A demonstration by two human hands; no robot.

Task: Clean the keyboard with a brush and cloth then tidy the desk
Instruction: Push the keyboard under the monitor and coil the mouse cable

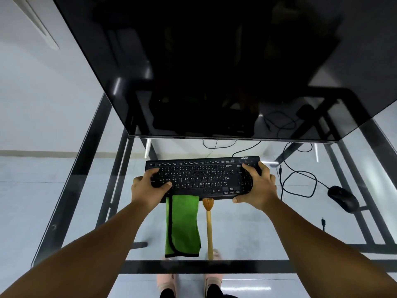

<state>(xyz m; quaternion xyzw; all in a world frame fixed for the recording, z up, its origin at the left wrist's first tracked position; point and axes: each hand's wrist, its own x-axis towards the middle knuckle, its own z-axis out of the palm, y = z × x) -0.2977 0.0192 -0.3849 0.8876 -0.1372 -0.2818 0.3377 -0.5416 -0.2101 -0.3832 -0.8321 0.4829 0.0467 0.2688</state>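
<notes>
Both hands hold the black keyboard (pixel 203 177) by its ends over the glass desk (pixel 268 229): the left hand (pixel 148 187) has its grip curled round the left end with fingers on the keys, and the right hand (pixel 256 186) clasps the right end, thumb along the near edge. Between the two grips and nearer the person, the folded green cloth (pixel 182 225) and the wooden brush (pixel 208 224) lie side by side, their far ends hidden by the keyboard. Off beyond the right grip sits a black mouse (pixel 342 198) with its cable, and a large dark monitor (pixel 214 67) rises just past the keyboard.
</notes>
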